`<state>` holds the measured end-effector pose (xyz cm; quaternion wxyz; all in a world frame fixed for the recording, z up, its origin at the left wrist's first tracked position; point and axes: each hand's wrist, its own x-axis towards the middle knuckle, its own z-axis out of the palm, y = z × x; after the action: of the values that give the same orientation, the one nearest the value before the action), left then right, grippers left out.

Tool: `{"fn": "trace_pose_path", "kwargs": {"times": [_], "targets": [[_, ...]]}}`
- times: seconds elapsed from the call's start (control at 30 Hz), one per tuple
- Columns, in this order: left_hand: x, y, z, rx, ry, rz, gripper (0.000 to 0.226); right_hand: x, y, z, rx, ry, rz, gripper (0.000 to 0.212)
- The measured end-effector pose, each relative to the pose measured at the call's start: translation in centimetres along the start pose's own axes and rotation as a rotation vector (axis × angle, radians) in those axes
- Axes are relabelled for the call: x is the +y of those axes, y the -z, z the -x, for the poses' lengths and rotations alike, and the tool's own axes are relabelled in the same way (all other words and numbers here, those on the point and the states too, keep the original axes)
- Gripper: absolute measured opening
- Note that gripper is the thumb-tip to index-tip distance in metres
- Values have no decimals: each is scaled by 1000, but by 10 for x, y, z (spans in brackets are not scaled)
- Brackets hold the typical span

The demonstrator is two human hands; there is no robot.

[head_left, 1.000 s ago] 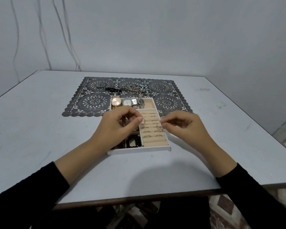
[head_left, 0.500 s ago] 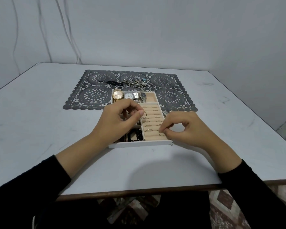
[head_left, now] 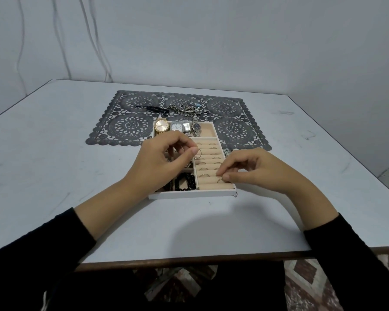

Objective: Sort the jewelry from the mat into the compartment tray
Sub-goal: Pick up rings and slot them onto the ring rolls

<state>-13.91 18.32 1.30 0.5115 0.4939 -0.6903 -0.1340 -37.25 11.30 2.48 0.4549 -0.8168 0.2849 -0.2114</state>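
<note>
A white compartment tray with beige lining sits on the table before the grey lace mat. Watches fill its far row, black beads lie at its near left, and small rings sit in the ring rolls on the right. My left hand hovers over the tray's left side and pinches a thin ring. Over the near ring rolls, my right hand pinches another ring down at a slot. On the mat remain a tangle of chains and a black item.
The table's near edge runs just before my body. A small patterned object lies right of the tray, partly hidden by my right hand. Cables hang on the wall at the back left.
My right hand came down from above the tray to the near ring rolls with its ring. My left hand kept its ring and hardly moved.
</note>
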Motion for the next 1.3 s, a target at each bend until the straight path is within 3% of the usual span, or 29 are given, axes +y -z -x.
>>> {"fn": "trace_pose_path", "kwargs": {"times": [0.77,0.87,0.97,1.07,1.13,1.23,1.3], "targets": [[3,0,-1,-60,11,-26,3,0,4,-9,-47,-76,-106,17],[3,0,-2,-93,-6,-50,4,2,8,-9,29,-95,-190,18],[3,0,-2,-133,-29,-73,5,11,13,-14,231,-60,-206,20],[4,-2,-2,-179,-48,-89,4,29,15,-27,511,-89,-2,18],[5,-3,-2,-210,-82,-109,6,39,18,-36,605,-127,198,26],[4,-4,-2,-251,-110,-115,8,49,21,-47,555,-150,498,42],[3,-4,-2,-267,-101,-110,8,52,20,-53,509,-165,575,45]]}}
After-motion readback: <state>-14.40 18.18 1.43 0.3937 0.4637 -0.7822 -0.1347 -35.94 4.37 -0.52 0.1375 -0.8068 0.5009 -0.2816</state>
